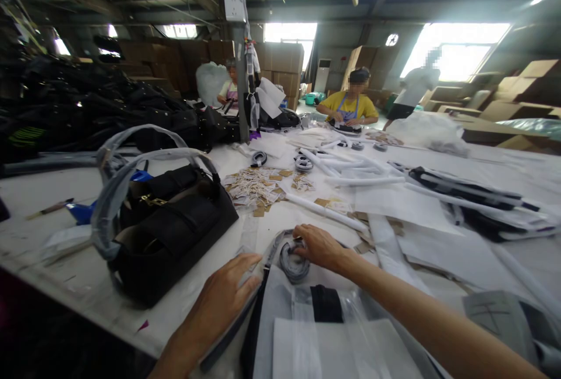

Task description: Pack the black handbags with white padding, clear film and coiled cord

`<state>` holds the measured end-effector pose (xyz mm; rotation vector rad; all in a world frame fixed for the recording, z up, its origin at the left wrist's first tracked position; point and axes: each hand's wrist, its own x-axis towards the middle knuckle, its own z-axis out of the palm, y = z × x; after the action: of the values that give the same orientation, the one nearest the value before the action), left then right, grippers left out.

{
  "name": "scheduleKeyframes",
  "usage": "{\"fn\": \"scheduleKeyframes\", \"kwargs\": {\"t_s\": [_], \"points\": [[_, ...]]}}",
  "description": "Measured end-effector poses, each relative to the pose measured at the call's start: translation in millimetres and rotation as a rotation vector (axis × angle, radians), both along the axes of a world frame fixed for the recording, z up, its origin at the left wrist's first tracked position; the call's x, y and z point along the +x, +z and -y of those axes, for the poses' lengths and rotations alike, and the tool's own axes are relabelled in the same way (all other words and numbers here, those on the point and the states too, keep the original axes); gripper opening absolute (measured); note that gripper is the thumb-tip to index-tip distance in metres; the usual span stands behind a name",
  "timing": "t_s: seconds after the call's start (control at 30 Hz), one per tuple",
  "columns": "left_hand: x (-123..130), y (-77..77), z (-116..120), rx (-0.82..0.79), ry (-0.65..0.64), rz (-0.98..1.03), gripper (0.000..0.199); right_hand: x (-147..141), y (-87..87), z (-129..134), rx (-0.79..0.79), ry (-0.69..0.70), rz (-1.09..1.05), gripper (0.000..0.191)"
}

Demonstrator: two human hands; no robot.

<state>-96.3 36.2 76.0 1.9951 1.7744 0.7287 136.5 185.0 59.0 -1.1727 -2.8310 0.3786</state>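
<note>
My right hand (322,245) has its fingers curled over the edge of a coiled strap (293,268) in cloudy plastic wrap. From the coil, a wrapped length curves up and left towards my left hand (225,291). That hand lies low over the table with fingers stretched out and thumb apart, its tips near the strap. Below the coil is a grey item with a black edge, topped by a white sheet (333,350) and clear plastic over a black piece (326,304). To the left stands a black handbag (175,215), its two handles wrapped in plastic.
Paper tags with strings (254,186) lie in a pile beyond my hands. White wrapped tubes (363,165) and black straps (473,192) spread rightwards. A brush (50,208) lies at left. A post (241,63) rises behind; a person in yellow (350,107) works across the table.
</note>
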Motion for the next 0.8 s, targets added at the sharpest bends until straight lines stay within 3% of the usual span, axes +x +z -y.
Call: {"fn": "scheduleKeyframes", "kwargs": {"t_s": [0.13,0.27,0.37,0.47,0.53,0.67,0.8], "points": [[13.0,-2.9,-53.8,-0.027,-0.087,0.003,0.044,-5.1,-7.3,-0.5,0.008,-0.077,0.069,0.023],[33.8,-23.2,-113.0,-0.094,-0.178,-0.058,0.054,-11.9,-14.6,-9.6,0.051,-0.188,0.108,0.018],[46.4,-36.2,-138.7,-0.136,-0.225,-0.060,0.044,-11.5,-16.5,-20.1,0.074,-0.231,0.115,0.019],[54.7,-41.8,-145.0,-0.159,-0.199,-0.066,0.034,-8.1,-16.7,-26.6,0.127,-0.227,0.085,0.031],[58.7,-43.1,-141.6,-0.159,-0.153,-0.070,0.038,-5.3,-18.0,-28.5,0.126,-0.186,0.060,0.036],[63.6,-47.2,-128.9,-0.158,-0.074,-0.070,0.048,-1.3,-24.9,-29.1,0.045,-0.082,0.055,0.024],[65.3,-54.7,-123.5,-0.140,-0.016,-0.111,0.031,-3.9,-32.8,-26.0,0.062,-0.045,0.060,0.021]]}}
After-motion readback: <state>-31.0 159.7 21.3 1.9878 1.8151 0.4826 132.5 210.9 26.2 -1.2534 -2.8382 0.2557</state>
